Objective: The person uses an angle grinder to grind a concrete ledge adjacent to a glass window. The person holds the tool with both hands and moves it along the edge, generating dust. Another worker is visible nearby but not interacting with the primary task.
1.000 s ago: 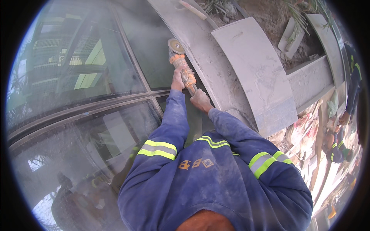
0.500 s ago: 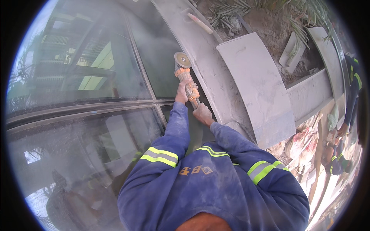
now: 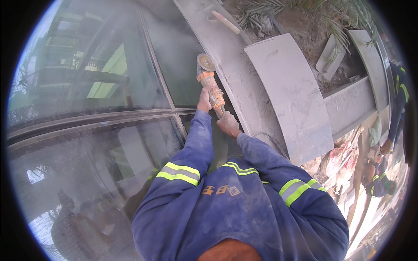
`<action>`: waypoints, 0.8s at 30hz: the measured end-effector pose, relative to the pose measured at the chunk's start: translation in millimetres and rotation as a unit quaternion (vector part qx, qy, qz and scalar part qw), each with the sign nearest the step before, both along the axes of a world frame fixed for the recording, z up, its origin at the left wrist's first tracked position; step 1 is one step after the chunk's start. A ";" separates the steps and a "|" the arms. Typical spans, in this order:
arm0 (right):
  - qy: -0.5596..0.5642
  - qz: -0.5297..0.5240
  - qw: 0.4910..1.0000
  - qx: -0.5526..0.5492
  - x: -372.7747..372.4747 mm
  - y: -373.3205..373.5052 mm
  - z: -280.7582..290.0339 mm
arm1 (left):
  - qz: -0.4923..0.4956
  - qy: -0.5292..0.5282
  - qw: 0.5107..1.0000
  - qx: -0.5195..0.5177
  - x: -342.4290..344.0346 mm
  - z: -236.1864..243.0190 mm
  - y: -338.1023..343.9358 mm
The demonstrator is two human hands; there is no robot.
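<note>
Both my hands hold an orange angle grinder [image 3: 210, 82] with a round disc at its far end. My left hand [image 3: 203, 100] grips the grinder's body from the left side. My right hand [image 3: 228, 125] grips the rear handle, closer to me. The disc sits at the edge of a long grey concrete ledge [image 3: 226, 56] that runs beside a glass wall [image 3: 109, 78]. Dust hangs in the air around the disc. My sleeves are blue with yellow reflective bands.
A loose grey slab [image 3: 289, 95] leans across the ledge to the right. A trowel [image 3: 225, 21] lies on the ledge farther off. Soil with dry palm leaves [image 3: 305, 21] lies behind. Other workers in blue [image 3: 398, 100] stand at the right edge, above rubble and sacks [image 3: 344, 161].
The grinder and both my hands have moved a little nearer along the ledge and lower in view. More of the soil bed and trowel shows at the top.
</note>
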State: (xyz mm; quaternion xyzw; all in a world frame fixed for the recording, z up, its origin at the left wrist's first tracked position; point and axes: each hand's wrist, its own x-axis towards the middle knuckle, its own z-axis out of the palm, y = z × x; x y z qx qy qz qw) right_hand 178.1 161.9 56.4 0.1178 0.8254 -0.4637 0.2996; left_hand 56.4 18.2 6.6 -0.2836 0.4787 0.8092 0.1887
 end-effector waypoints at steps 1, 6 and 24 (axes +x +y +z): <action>0.001 -0.003 1.000 -0.001 -1.7 -0.5 -1.1 | -0.002 -0.003 1.000 -0.006 -1.5 0.6 0.9; -0.004 -0.009 1.000 -0.009 -11.6 -2.2 -6.4 | -0.006 -0.004 1.000 0.005 -11.4 5.8 4.8; -0.012 0.016 1.000 0.005 12.5 0.9 3.2 | -0.013 -0.021 0.999 0.033 13.5 -0.3 -2.5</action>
